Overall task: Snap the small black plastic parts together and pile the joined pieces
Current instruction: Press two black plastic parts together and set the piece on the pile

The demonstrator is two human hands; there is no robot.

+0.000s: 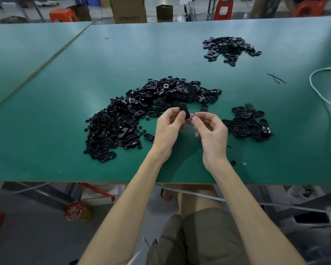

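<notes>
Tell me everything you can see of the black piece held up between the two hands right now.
The black oval piece is small, flat and round-ended, matte like plastic, with its smooth side to the camera. It is held tilted above the green table. The left hand pinches its lower part. Fingertips of the right hand meet at its near end, but whether they grip it is unclear.

Place: a factory assembly floor, by the look of it.
Bench: a long green-topped table (46,140), one of two set edge to edge.
Stock: loose heaps of identical black plastic parts (153,104) on it.
Surroundings: cardboard boxes (129,10) and red plastic stools (62,15) on a bare grey floor (178,15) beyond.
</notes>
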